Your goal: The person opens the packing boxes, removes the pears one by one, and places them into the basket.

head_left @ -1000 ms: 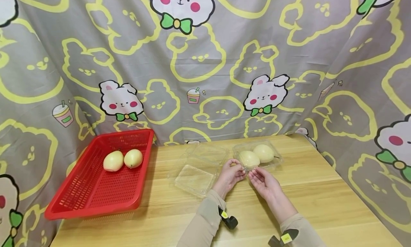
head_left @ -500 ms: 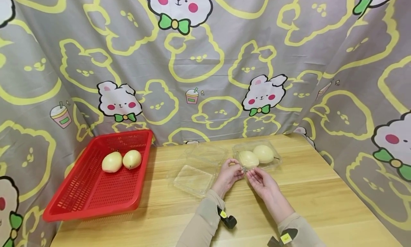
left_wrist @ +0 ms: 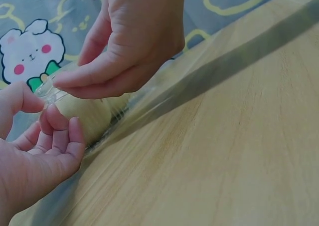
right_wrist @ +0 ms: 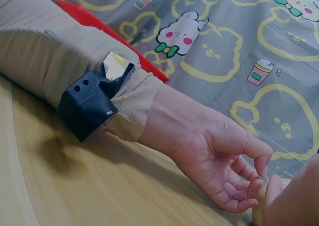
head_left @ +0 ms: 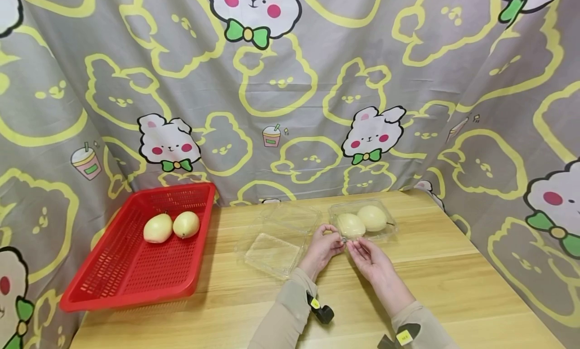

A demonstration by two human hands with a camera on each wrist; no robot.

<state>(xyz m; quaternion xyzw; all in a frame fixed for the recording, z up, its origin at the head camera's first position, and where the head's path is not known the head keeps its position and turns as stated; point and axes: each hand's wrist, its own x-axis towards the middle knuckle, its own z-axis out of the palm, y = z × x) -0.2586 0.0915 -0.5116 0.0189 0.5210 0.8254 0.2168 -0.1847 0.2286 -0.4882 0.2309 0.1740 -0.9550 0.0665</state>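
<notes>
A clear plastic clamshell box [head_left: 333, 208] holds two pale yellow pears [head_left: 372, 218] and stands at the table's back right, its lid over them. My left hand [head_left: 322, 249] pinches the box's near edge between thumb and curled fingers. Close beside it, my right hand [head_left: 373, 261] pinches the same edge with thumb and fingertips. In the left wrist view, the right hand [left_wrist: 134, 46] reaches in from above and the left hand [left_wrist: 40, 161] from below, meeting at the clear rim. The right wrist view shows the left hand [right_wrist: 214, 156] with its fingers bent at the box.
To the left of my hands lies another clear clamshell box [head_left: 272, 253], lid open. A red perforated basket [head_left: 190, 283] with two pears [head_left: 158, 228] stands at the left of the wooden table [head_left: 353, 313]. A patterned curtain [head_left: 290, 97] hangs behind and at both sides.
The head view shifts very slightly. Both hands stay at the box's near edge, with only tiny finger movement.
</notes>
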